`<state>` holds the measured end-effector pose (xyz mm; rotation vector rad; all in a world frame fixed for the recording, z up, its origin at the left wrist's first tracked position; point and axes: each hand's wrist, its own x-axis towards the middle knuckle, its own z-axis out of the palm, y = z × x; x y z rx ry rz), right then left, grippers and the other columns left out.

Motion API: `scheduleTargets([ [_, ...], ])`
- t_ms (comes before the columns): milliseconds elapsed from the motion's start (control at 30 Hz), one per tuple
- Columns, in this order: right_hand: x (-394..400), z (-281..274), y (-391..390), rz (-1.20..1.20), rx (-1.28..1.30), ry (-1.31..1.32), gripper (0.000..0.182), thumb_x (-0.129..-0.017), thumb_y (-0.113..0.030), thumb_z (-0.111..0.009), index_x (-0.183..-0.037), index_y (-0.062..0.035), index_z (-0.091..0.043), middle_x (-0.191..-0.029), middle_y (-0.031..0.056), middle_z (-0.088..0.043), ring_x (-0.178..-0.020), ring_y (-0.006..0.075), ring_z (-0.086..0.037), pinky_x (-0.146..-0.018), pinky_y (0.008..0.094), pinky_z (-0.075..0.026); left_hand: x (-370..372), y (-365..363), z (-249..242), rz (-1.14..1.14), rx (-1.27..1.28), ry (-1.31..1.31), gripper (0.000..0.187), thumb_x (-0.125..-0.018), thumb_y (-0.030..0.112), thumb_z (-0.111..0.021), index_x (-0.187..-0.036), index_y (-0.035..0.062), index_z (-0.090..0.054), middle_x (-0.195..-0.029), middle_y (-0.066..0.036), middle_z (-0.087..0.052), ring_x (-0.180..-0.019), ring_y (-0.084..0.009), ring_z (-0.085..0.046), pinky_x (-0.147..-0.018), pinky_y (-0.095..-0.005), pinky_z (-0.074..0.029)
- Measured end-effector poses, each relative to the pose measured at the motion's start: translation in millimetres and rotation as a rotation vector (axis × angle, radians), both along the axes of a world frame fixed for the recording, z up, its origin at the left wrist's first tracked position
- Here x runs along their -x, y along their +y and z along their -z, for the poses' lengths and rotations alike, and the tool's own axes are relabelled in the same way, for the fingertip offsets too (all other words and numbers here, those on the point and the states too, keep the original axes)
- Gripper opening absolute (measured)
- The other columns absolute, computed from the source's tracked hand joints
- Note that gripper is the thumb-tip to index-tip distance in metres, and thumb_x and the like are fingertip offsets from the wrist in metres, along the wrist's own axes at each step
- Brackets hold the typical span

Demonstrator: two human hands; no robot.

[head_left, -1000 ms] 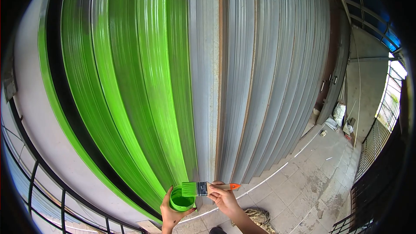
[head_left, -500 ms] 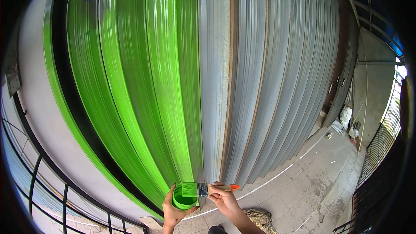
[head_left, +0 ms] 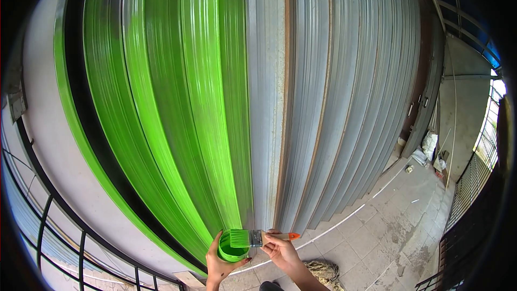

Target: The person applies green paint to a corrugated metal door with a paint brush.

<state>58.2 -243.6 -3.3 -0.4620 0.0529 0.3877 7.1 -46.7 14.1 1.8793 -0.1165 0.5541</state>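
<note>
My left hand (head_left: pixel 217 267) is wrapped round a small tub of green paint (head_left: pixel 233 254), thumb and fingers on either side of it. In my right hand (head_left: pixel 281 252) is a flat paintbrush (head_left: pixel 255 238), gripped by its wooden handle with the orange tip pointing right. Its green-coated bristles lie level over the mouth of the tub. Behind both hands rises a folding metal shutter (head_left: pixel 267 102). The left panels of the shutter carry wet-looking green paint (head_left: pixel 202 102), streaked with grey in places, while the panels to the right are bare grey with some rusty edges.
A frayed fibre bundle (head_left: pixel 323 272) lies on the tiled floor (head_left: pixel 344 248) beside my right forearm. Black metal railing (head_left: pixel 82 248) runs along the lower left. White bags (head_left: pixel 429 145) and small debris sit by the far right wall.
The tub and the brush have shifted slightly right and down together with both hands. The bristles stay over the tub's mouth.
</note>
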Motion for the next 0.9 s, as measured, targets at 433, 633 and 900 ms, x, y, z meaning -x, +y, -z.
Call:
scheduleTargets([
  [433,-37,68,-29,0.203,-0.343,0.083,0.021,-0.091,-0.010,-0.060,-0.112,-0.0102,-0.063,-0.106,0.0037,-0.068,-0.097,0.0158,-0.066,-0.080,0.0334,-0.060,-3,4,25,0.097,0.157,0.087,0.098,-0.053,0.020,-0.093,-0.130,-0.0137,-0.042,-0.108,-0.016,-0.067,-0.100,-0.0207,-0.064,-0.092,-0.0335,-0.049],
  [633,-86,184,-22,0.440,-0.075,0.238,0.027,-0.088,-0.009,-0.065,-0.115,-0.0093,-0.059,-0.107,0.0076,-0.065,-0.092,0.0211,-0.068,-0.080,0.0354,-0.059,-6,16,47,0.020,0.063,0.139,0.087,-0.051,0.023,-0.092,-0.122,-0.0072,-0.050,-0.107,-0.014,-0.066,-0.097,-0.0208,-0.064,-0.091,-0.0347,-0.050],
  [900,-157,274,43,0.533,0.264,0.236,0.020,-0.082,-0.007,-0.071,-0.100,-0.0064,-0.062,-0.093,0.0072,-0.065,-0.082,0.0177,-0.065,-0.072,0.0370,-0.059,-14,60,93,-0.092,-0.153,0.271,0.088,-0.047,0.042,-0.092,-0.111,-0.0088,-0.058,-0.097,-0.013,-0.068,-0.086,-0.0222,-0.067,-0.081,-0.0351,-0.056],
])
